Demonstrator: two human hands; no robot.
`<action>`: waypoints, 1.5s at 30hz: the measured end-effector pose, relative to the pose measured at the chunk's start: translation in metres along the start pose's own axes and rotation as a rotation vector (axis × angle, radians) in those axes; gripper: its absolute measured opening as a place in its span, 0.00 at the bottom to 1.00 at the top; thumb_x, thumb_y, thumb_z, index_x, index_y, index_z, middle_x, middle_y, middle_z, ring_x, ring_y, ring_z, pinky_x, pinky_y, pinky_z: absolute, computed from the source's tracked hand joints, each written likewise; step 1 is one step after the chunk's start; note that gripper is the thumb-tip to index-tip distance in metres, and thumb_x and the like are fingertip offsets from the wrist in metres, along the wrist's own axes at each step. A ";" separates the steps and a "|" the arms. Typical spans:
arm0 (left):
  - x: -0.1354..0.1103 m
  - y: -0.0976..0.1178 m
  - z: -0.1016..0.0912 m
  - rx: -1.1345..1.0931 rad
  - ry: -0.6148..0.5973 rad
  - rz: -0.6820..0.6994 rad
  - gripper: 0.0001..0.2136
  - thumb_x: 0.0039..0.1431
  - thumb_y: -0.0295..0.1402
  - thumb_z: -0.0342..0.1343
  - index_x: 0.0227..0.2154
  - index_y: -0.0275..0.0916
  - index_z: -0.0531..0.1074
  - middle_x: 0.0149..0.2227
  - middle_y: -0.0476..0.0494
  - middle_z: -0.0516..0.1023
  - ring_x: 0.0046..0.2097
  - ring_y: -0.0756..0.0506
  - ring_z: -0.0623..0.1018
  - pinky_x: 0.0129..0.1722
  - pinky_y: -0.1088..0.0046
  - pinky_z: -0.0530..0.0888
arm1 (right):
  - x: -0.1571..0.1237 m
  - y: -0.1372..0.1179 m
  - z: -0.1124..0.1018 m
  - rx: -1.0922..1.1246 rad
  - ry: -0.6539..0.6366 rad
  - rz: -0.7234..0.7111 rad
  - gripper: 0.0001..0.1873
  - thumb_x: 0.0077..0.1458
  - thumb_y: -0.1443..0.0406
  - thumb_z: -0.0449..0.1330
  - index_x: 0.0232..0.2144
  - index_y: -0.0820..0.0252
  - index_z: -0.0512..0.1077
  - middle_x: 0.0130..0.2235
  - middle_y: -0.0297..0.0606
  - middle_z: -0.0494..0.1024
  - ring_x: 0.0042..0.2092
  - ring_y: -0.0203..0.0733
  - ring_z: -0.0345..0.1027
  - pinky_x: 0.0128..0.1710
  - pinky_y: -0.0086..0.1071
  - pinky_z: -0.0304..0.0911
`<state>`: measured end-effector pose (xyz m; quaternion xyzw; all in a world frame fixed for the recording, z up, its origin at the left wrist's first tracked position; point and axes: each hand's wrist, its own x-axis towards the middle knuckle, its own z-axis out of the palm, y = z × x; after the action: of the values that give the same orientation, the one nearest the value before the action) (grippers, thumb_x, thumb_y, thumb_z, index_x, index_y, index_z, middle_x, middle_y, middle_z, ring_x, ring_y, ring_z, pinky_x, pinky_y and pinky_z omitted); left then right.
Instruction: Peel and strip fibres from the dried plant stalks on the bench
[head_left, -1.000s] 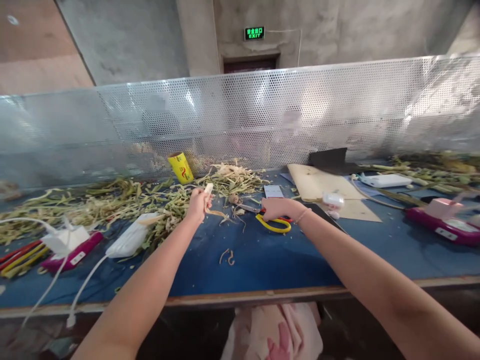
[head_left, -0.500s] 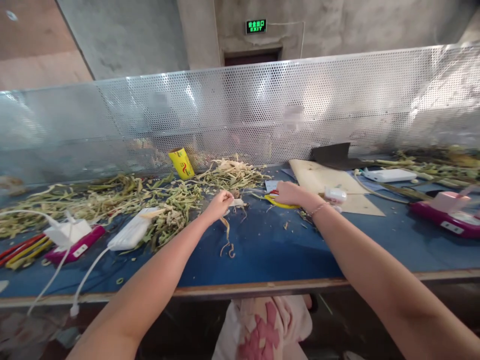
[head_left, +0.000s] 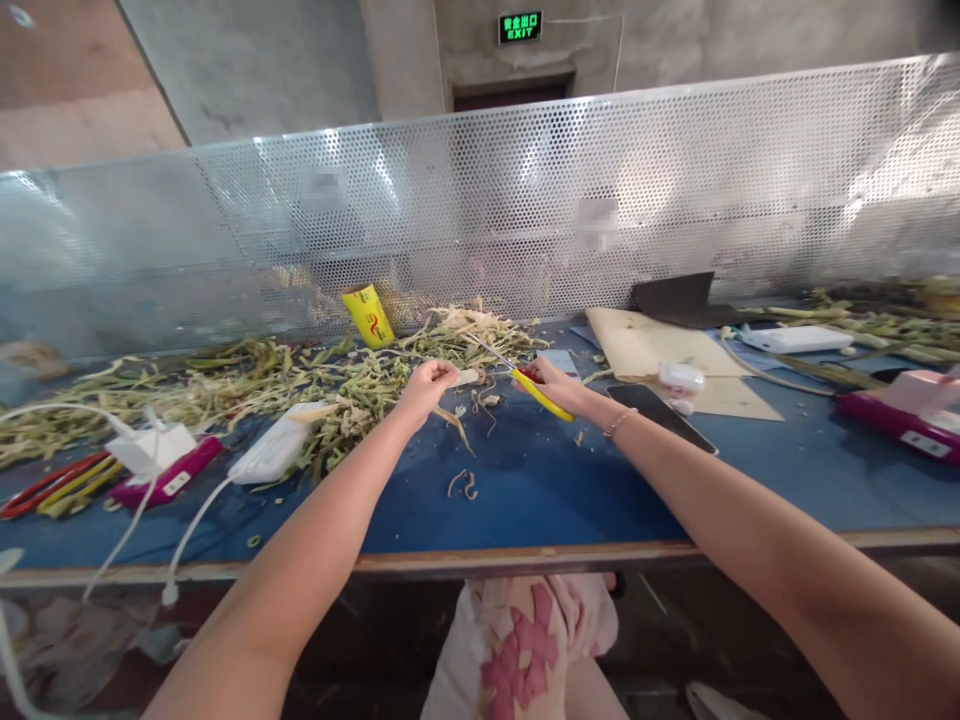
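Observation:
My left hand hovers over the middle of the blue table with its fingertips pinched. A small pale strip sticks out from the fingertips toward the right; its exact kind is unclear. Below that hand is a thin brown dried strip. Scissors with yellow and red handles are gripped in my right hand. Their metal blades point up and left, toward a pile of dried plant strips, and are apart from the pale strip.
Greenish dried stalks cover the table's left side. Around lie a yellow tube, white power bank, magenta power strip, dark phone, pale board and small white case. A perforated metal screen stands behind.
My right hand has drawn back slightly to the left, and the scissor blades now show clearly. My left hand has shifted slightly left with the pale strip. The phone is now uncovered by my right forearm.

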<state>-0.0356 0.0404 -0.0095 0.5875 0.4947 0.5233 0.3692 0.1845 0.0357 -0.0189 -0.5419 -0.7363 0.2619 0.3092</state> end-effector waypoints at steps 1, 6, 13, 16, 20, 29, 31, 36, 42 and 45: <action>0.000 0.000 0.001 0.005 0.001 0.022 0.04 0.43 0.28 0.58 0.21 0.36 0.67 0.20 0.50 0.69 0.23 0.54 0.66 0.23 0.79 0.59 | -0.001 -0.001 -0.001 0.012 -0.018 -0.016 0.19 0.46 0.52 0.54 0.32 0.60 0.56 0.29 0.33 0.66 0.30 0.35 0.59 0.29 0.30 0.57; -0.002 -0.001 0.004 -0.005 0.108 0.108 0.07 0.44 0.28 0.57 0.23 0.37 0.63 0.20 0.53 0.67 0.23 0.54 0.66 0.23 0.80 0.61 | -0.001 0.006 0.000 -0.001 -0.050 -0.096 0.18 0.47 0.53 0.54 0.32 0.59 0.54 0.28 0.31 0.62 0.30 0.34 0.56 0.30 0.30 0.56; -0.007 0.007 0.009 -0.275 0.194 -0.051 0.12 0.43 0.26 0.58 0.32 0.36 0.64 0.24 0.51 0.70 0.20 0.55 0.69 0.23 0.77 0.69 | -0.003 0.007 0.013 -0.034 -0.044 -0.185 0.17 0.48 0.54 0.53 0.33 0.59 0.53 0.32 0.35 0.66 0.33 0.35 0.59 0.33 0.31 0.58; -0.008 0.010 0.010 -0.326 0.180 -0.078 0.08 0.45 0.24 0.56 0.31 0.34 0.66 0.23 0.52 0.69 0.20 0.55 0.69 0.24 0.77 0.70 | -0.007 0.003 0.015 -0.052 -0.060 -0.213 0.17 0.49 0.54 0.52 0.32 0.59 0.52 0.34 0.38 0.67 0.33 0.36 0.60 0.35 0.32 0.58; -0.007 0.009 0.010 -0.331 0.196 -0.058 0.05 0.46 0.24 0.54 0.28 0.34 0.67 0.22 0.53 0.69 0.20 0.56 0.70 0.25 0.78 0.71 | -0.008 0.002 0.016 -0.064 -0.049 -0.224 0.19 0.48 0.53 0.53 0.34 0.60 0.52 0.33 0.39 0.68 0.33 0.37 0.61 0.34 0.33 0.59; -0.005 0.002 0.010 -0.229 0.125 -0.009 0.07 0.44 0.29 0.57 0.27 0.34 0.68 0.20 0.54 0.68 0.20 0.56 0.69 0.23 0.79 0.69 | -0.006 0.003 0.016 -0.063 -0.038 -0.220 0.18 0.47 0.53 0.53 0.31 0.58 0.53 0.32 0.39 0.69 0.32 0.39 0.62 0.33 0.34 0.59; -0.005 0.000 0.011 -0.216 0.102 -0.006 0.06 0.44 0.29 0.57 0.27 0.34 0.68 0.20 0.54 0.68 0.19 0.56 0.68 0.23 0.79 0.69 | -0.005 0.004 0.015 -0.051 -0.040 -0.232 0.17 0.47 0.54 0.53 0.31 0.58 0.53 0.33 0.39 0.70 0.32 0.38 0.62 0.33 0.34 0.59; -0.005 0.000 0.012 -0.204 0.080 -0.028 0.05 0.44 0.27 0.57 0.26 0.34 0.68 0.20 0.53 0.68 0.19 0.56 0.68 0.23 0.78 0.69 | -0.002 0.009 0.013 -0.051 -0.063 -0.262 0.17 0.48 0.53 0.52 0.31 0.58 0.54 0.32 0.37 0.69 0.33 0.38 0.62 0.33 0.33 0.59; -0.005 0.001 0.010 -0.204 0.078 -0.072 0.05 0.43 0.27 0.58 0.26 0.34 0.68 0.20 0.53 0.69 0.20 0.56 0.68 0.25 0.78 0.70 | 0.001 0.012 0.010 -0.058 -0.103 -0.250 0.15 0.48 0.54 0.52 0.30 0.58 0.54 0.30 0.34 0.66 0.31 0.36 0.60 0.33 0.32 0.57; -0.004 0.000 0.009 -0.194 0.078 -0.083 0.04 0.44 0.26 0.57 0.25 0.33 0.69 0.19 0.54 0.69 0.20 0.56 0.68 0.25 0.78 0.69 | 0.003 0.013 0.010 -0.057 -0.135 -0.224 0.15 0.48 0.54 0.53 0.29 0.57 0.54 0.27 0.32 0.65 0.29 0.35 0.58 0.30 0.31 0.56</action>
<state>-0.0264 0.0374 -0.0121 0.5070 0.4797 0.5755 0.4263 0.1850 0.0415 -0.0347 -0.4458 -0.8185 0.2406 0.2710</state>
